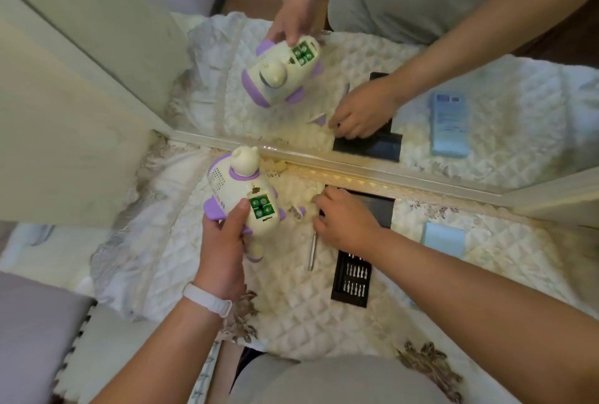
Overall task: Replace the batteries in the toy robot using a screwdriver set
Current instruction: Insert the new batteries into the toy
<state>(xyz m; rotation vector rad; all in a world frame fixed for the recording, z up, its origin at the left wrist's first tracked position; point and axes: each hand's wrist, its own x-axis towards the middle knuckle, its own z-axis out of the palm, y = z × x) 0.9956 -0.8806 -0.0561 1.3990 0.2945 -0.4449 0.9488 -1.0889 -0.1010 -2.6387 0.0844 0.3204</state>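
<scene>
1. Head view: toy robot is held up off the surface at centre-left of frame, back turned to cam, by left hand. It is gripped low on the body w/ thumb pressed just beside the battery bay. Remaining fingers are curled round the far side, mostly hidden.
2. Battery bay is seen uncovered: green insert w/ round cell ends inside. Old or new cells can't be told.
3. Right hand is laid on the quilted surface at centre frame, at the left edge of the black case lid. Its fingers are curled down, tips tucked under. Whether sth small is pinched can't be told.
4. Screwdriver lies unheld on the surface just below the right hand. Bit tray sits beside it, partly under the forearm. Pale blue box lies further right, apart from the hand; label not readable.
5. Upper half of frame is taken up by a mirror, in which the same scene is repeated.
6. Step judged: cover off, cell-swap stage, approx. mid-task. Right hand is prob. fetching or setting down a small part.
7. Next move calls for: bay kept facing up, cells lifted out or seated w/ correct polarity, then cover refitted & screw driven, so the driver must be picked up.
</scene>
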